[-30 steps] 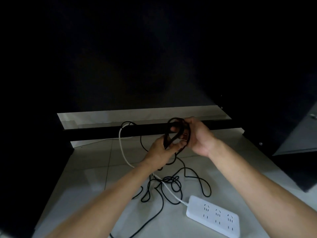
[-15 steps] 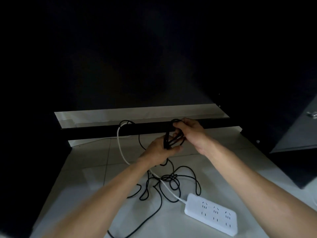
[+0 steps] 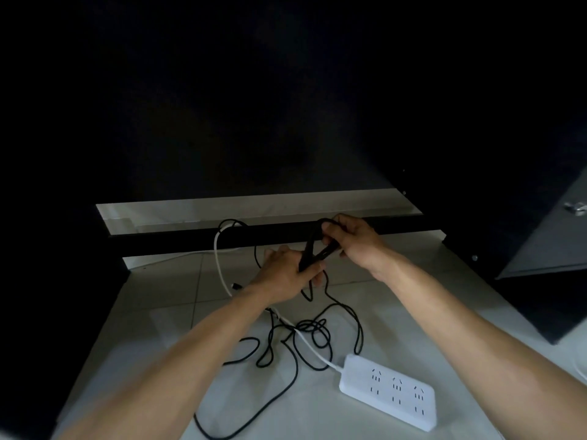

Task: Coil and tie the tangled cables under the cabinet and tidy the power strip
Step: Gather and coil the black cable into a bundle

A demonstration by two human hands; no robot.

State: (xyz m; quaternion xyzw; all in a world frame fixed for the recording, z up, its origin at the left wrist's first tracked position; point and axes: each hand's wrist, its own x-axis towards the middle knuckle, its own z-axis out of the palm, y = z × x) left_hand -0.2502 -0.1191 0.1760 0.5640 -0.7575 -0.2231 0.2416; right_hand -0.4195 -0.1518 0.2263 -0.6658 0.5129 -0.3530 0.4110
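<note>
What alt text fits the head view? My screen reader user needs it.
Two bare hands hold a bunch of black cable loops above a pale tiled floor: the left hand grips the lower end, the right hand the top. More black cable lies tangled below, beside a white power strip with its white cord.

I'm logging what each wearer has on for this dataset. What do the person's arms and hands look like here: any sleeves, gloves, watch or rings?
Both forearms are bare up to the frame edge, with no sleeves in view. The left hand and right hand wear no gloves. No watch, bracelet or ring shows, though the dim light could hide small details.
</note>
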